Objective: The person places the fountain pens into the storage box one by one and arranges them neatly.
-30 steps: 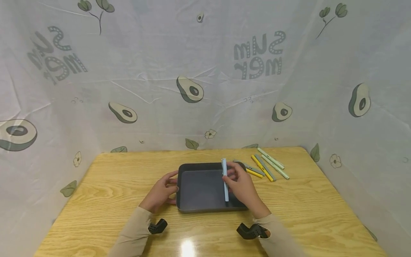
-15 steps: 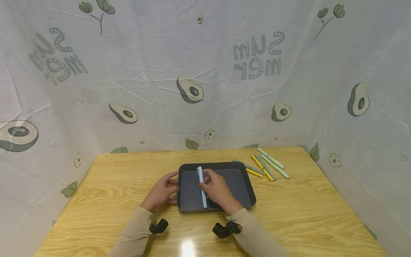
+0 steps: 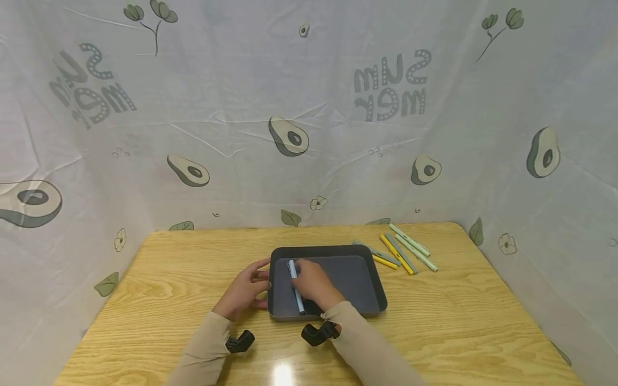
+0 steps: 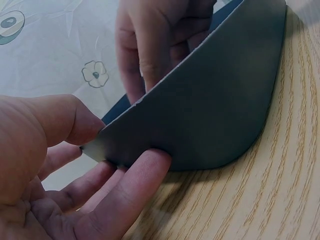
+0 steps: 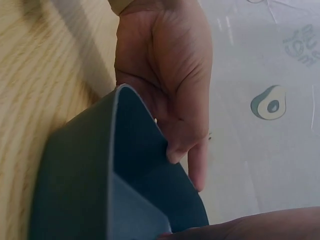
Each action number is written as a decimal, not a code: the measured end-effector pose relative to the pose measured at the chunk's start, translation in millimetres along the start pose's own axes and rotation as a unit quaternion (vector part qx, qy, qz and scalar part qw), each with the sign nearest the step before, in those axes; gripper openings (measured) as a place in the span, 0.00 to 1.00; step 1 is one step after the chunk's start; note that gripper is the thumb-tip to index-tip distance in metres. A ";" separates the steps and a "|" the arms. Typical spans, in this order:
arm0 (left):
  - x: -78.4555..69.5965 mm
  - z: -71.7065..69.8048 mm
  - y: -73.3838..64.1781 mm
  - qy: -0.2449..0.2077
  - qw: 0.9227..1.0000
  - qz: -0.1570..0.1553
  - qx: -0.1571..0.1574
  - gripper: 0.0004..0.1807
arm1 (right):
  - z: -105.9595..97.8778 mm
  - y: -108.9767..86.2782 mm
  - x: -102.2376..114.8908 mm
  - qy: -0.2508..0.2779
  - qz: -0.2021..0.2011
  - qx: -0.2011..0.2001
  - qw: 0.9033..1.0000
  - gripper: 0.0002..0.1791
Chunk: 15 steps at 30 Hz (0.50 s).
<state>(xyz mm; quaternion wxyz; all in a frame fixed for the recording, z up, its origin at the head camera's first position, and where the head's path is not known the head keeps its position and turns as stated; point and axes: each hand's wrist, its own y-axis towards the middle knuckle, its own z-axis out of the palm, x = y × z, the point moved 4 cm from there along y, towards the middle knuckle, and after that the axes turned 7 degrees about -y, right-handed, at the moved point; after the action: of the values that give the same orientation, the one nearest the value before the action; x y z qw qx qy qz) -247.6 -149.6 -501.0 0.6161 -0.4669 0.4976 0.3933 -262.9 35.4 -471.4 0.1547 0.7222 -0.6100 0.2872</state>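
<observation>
A light blue pen [image 3: 298, 296] slants over the left part of a dark grey rectangular tray [image 3: 347, 281], its lower end close over the tray's near side. My right hand [image 3: 314, 284] pinches it from the right between thumb and fingers. At the tray's left wall my left hand [image 3: 245, 292] holds the edge. Its thumb lies at the rim and its fingertips touch the outer wall [image 4: 210, 105] in the left wrist view. There the right hand [image 4: 155, 40] reaches down behind that wall, which hides the pen. Only a strip of the right hand [image 5: 260, 227] shows in the right wrist view.
Several pens lie right of the tray on the wooden table [image 3: 434, 321]: yellow pens [image 3: 397, 254], grey-blue pens [image 3: 402, 254] and pale green pens [image 3: 416, 252]. Some lie close behind the tray's far right corner. A printed white curtain [image 3: 232, 107] hangs behind the table.
My right hand has carried the light blue pen leftward across the tray and lowered it toward the left side. My left hand has stayed at the tray's left edge.
</observation>
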 end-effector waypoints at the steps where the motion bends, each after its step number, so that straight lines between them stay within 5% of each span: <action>1: 0.1 -0.2 0.2 0.000 1.000 0.000 0.001 0.37 | -0.2 0.7 2.9 -0.014 -0.001 0.001 1.000 0.25; 15: 0.6 -0.7 1.4 0.009 1.000 0.001 -0.006 0.37 | 6.4 8.5 16.5 -0.067 0.013 -0.006 0.998 0.16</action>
<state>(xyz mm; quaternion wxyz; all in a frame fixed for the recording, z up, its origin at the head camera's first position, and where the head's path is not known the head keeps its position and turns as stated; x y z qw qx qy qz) -249.0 -149.9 -501.9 0.6084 -0.4736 0.5014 0.3926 -268.1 16.9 -467.5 0.1143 0.7306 -0.6301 0.2367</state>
